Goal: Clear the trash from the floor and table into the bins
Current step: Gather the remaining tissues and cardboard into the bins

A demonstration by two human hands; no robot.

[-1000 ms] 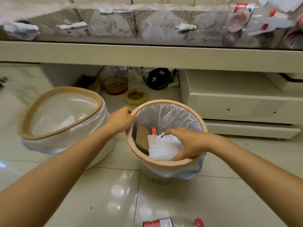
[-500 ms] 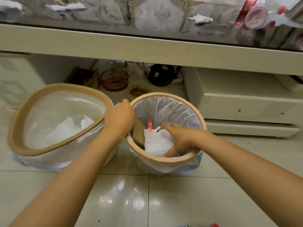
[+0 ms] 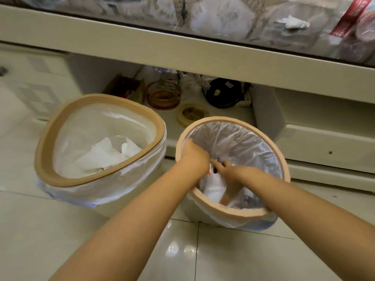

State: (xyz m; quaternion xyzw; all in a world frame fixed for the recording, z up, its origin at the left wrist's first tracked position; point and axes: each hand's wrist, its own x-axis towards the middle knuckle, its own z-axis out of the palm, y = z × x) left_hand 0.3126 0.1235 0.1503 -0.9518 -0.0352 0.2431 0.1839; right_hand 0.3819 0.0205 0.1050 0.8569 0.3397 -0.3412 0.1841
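Both our hands are down inside the round bin (image 3: 283, 159), the one with the white liner and tan rim standing on the floor tiles. Our left hand (image 3: 193, 158) is just inside the rim's far-left edge, knuckles up and fingers curled under; we cannot tell whether they hold anything. Our right hand (image 3: 229, 173) sits just beside it, nearly touching, with fingers spread and pressing down on the white crumpled wrapper (image 3: 213, 186) that lies beneath and in front of both hands. A bit of red shows between the hands. Left of our left hand stands the second bin (image 3: 46, 147), wider, with crumpled white paper (image 3: 105, 155) at its bottom. Beyond both hands runs the worktop (image 3: 182, 47), where a scrap of tissue (image 3: 292, 23) lies.
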